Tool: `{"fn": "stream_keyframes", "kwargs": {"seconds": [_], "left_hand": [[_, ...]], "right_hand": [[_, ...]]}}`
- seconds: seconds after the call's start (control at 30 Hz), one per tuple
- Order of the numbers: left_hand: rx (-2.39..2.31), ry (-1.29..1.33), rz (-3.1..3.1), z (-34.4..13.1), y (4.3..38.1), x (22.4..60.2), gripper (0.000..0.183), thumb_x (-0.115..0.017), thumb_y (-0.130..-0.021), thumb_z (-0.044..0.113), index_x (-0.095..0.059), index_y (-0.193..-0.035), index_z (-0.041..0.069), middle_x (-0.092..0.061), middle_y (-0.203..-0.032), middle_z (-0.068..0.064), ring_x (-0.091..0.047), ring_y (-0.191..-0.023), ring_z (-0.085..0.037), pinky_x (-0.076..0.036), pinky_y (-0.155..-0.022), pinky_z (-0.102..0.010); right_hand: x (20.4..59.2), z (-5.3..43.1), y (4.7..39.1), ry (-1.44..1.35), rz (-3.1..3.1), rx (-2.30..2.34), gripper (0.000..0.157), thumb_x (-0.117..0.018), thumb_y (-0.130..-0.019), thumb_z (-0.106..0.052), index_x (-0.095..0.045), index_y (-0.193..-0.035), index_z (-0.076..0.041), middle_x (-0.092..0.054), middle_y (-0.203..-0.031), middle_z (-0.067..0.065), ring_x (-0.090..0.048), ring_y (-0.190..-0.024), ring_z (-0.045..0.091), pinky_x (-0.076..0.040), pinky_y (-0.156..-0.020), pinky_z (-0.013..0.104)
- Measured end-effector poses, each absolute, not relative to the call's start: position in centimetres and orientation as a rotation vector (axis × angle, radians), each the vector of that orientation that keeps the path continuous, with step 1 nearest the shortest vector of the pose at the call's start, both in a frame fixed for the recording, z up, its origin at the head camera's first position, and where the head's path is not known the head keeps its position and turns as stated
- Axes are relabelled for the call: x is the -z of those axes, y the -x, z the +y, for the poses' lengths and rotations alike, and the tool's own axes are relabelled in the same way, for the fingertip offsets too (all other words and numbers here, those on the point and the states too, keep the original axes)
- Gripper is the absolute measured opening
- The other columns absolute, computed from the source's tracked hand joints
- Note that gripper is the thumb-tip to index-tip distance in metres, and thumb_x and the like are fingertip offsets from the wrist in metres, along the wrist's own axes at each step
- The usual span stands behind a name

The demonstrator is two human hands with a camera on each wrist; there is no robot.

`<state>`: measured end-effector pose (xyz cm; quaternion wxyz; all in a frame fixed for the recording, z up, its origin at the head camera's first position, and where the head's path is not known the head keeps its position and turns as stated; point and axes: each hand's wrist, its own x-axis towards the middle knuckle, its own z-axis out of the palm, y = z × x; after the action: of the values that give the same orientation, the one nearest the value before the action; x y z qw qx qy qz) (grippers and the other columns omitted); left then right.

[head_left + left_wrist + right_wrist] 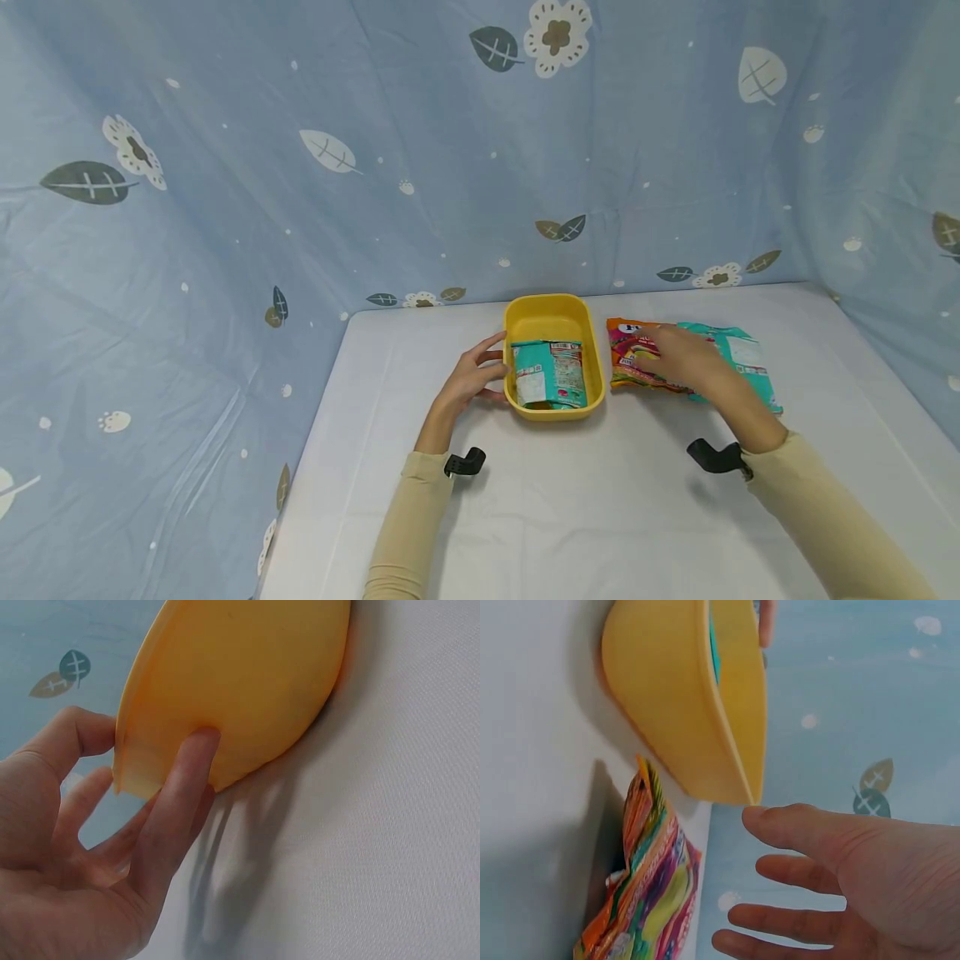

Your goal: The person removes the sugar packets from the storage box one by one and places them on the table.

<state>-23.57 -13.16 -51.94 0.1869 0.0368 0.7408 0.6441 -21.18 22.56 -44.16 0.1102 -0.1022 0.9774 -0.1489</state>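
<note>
A yellow plastic basin [551,307] stands on the white table, with a teal snack packet [551,375] lying inside. At its left side my left hand [471,377] has its spread fingers against the outer wall and rim. The left wrist view shows the fingers [199,746] touching the yellow wall [247,667]. Over a red and orange packet [624,367] right of the basin hovers my right hand [686,358]. In the right wrist view that hand [840,877] has its fingers extended, apart from the colourful packet [656,877]. Another teal packet [750,367] lies partly behind the right hand.
The white tabletop [570,517] extends toward the front and to both sides. A blue curtain [450,167] with leaf and flower prints hangs behind the table. Black camera mounts [465,462] are on both wrists.
</note>
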Motion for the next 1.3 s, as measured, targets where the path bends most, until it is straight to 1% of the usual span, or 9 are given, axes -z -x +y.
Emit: {"fn": "stream_keyframes", "kwargs": {"seconds": [0.13, 0.3, 0.5, 0.63, 0.8, 0.93, 1.1, 1.2, 1.3], "left_hand": [[-1.823, -0.112, 2.072, -13.2, 23.6, 52.0, 0.070, -0.068, -0.089, 0.013, -0.039, -0.150, 0.032, -0.053, -0.140, -0.011, -0.066, -0.105, -0.027, -0.064, -0.063, -0.042], [-1.821, -0.113, 2.075, -13.2, 23.5, 51.9, 0.071, -0.068, -0.089, 0.014, -0.039, -0.151, 0.033, -0.053, -0.139, -0.010, -0.066, -0.105, -0.026, -0.064, -0.064, -0.044], [-1.814, -0.108, 2.080, -13.2, 23.5, 51.9, 0.070, -0.068, -0.090, 0.013, -0.039, -0.150, 0.034, -0.053, -0.140, -0.010, -0.066, -0.106, -0.027, -0.064, -0.064, -0.044], [-1.813, -0.102, 2.080, -13.2, 23.5, 51.9, 0.069, -0.068, -0.090, 0.013, -0.040, -0.150, 0.035, -0.053, -0.139, -0.009, -0.066, -0.106, -0.027, -0.064, -0.063, -0.043], [-1.806, -0.095, 2.088, -13.1, 23.6, 51.9, 0.069, -0.068, -0.089, 0.014, -0.041, -0.149, 0.036, -0.054, -0.138, -0.008, -0.065, -0.107, -0.026, -0.064, -0.064, -0.043], [-1.804, -0.093, 2.090, -13.1, 23.6, 51.9, 0.070, -0.069, -0.089, 0.014, -0.041, -0.148, 0.037, -0.053, -0.140, -0.008, -0.064, -0.111, -0.027, -0.064, -0.065, -0.044], [-1.801, -0.101, 2.094, -13.1, 23.5, 51.8, 0.070, -0.068, -0.089, 0.014, -0.041, -0.148, 0.038, -0.052, -0.140, -0.010, -0.063, -0.112, -0.029, -0.064, -0.065, -0.044], [-1.801, -0.103, 2.097, -13.0, 23.5, 51.9, 0.069, -0.068, -0.089, 0.014, -0.042, -0.148, 0.039, -0.052, -0.140, -0.009, -0.063, -0.112, -0.029, -0.064, -0.065, -0.044], [-1.800, -0.094, 2.099, -13.0, 23.5, 51.9, 0.068, -0.068, -0.089, 0.014, -0.043, -0.147, 0.040, -0.052, -0.139, -0.008, -0.063, -0.111, -0.028, -0.064, -0.065, -0.044]], "right_hand": [[44.0, 22.0, 20.7, 0.354, 2.877, 0.475, 0.060, -0.067, -0.091, -0.040, -0.055, -0.137, -0.004, -0.060, -0.130, 0.024, -0.057, -0.112, 0.041, -0.052, -0.093, 0.064], [43.6, 21.2, 20.2, 0.386, 2.878, 0.513, 0.060, -0.067, -0.091, -0.037, -0.053, -0.139, -0.003, -0.064, -0.127, 0.021, -0.059, -0.108, 0.037, -0.054, -0.092, 0.061], [43.5, 20.2, 20.1, 0.414, 2.881, 0.530, 0.060, -0.068, -0.091, -0.035, -0.052, -0.140, -0.004, -0.060, -0.132, 0.023, -0.057, -0.116, 0.042, -0.050, -0.095, 0.066], [43.5, 19.4, 20.0, 0.440, 2.866, 0.553, 0.059, -0.068, -0.091, -0.037, -0.053, -0.140, -0.007, -0.058, -0.136, 0.021, -0.053, -0.125, 0.042, -0.048, -0.100, 0.065], [43.2, 18.6, 19.8, 0.463, 2.859, 0.583, 0.059, -0.068, -0.091, -0.038, -0.053, -0.140, -0.009, -0.055, -0.139, 0.021, -0.052, -0.127, 0.042, -0.048, -0.102, 0.063], [42.9, 18.0, 19.7, 0.457, 2.867, 0.567, 0.059, -0.068, -0.091, -0.039, -0.053, -0.140, -0.009, -0.054, -0.139, 0.023, -0.053, -0.124, 0.042, -0.050, -0.099, 0.063], [42.6, 17.4, 19.8, 0.453, 2.859, 0.569, 0.059, -0.068, -0.091, -0.038, -0.053, -0.140, -0.009, -0.054, -0.137, 0.023, -0.058, -0.114, 0.038, -0.054, -0.094, 0.059], [42.5, 17.1, 19.8, 0.451, 2.843, 0.582, 0.059, -0.068, -0.091, -0.039, -0.053, -0.141, -0.011, -0.061, -0.122, 0.020, -0.060, -0.096, 0.030, -0.059, -0.081, 0.047], [42.4, 16.8, 19.8, 0.442, 2.830, 0.585, 0.061, -0.068, -0.091, -0.041, -0.052, -0.141, -0.011, -0.062, -0.111, 0.016, -0.055, -0.083, 0.023, -0.057, -0.072, 0.037]]}}
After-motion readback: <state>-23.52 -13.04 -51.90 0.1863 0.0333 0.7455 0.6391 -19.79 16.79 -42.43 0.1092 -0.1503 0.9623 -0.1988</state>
